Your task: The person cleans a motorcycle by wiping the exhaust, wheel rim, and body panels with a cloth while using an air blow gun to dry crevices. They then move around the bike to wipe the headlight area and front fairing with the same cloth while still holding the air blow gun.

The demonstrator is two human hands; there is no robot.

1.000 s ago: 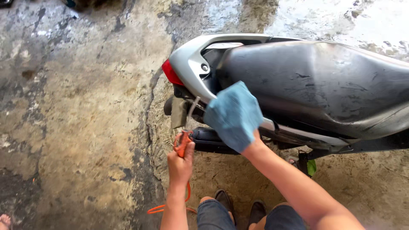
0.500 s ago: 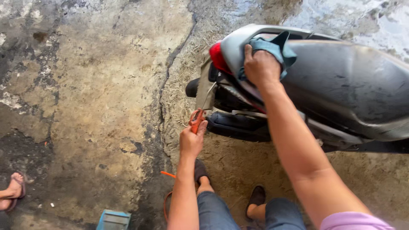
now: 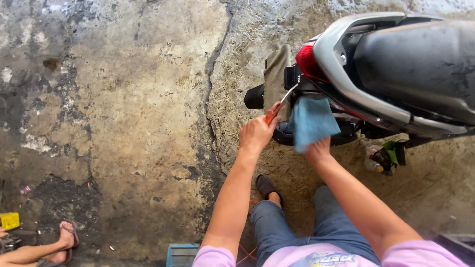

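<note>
I look down at the rear of a silver scooter (image 3: 346, 74) with a black seat (image 3: 420, 59) and a red tail light (image 3: 307, 62). My left hand (image 3: 256, 132) is closed on an orange-handled air nozzle (image 3: 277, 109) whose thin metal tip points at the area under the tail light. A blue cloth (image 3: 311, 121) is gripped by my right hand (image 3: 317, 150), pressed against the dark panel below the tail light. The fingers of that hand are hidden by the cloth.
The cracked, stained concrete floor (image 3: 123, 123) spreads to the left. Another person's sandalled foot (image 3: 67, 240) and a yellow object (image 3: 9, 220) lie at the lower left. A blue box edge (image 3: 180, 254) sits by my knee. My dark shoe (image 3: 264, 185) rests beneath the scooter.
My right hand has brought the blue cloth down from the top of the silver tail cowl to below the tail light. The view has shifted, so the scooter sits further right.
</note>
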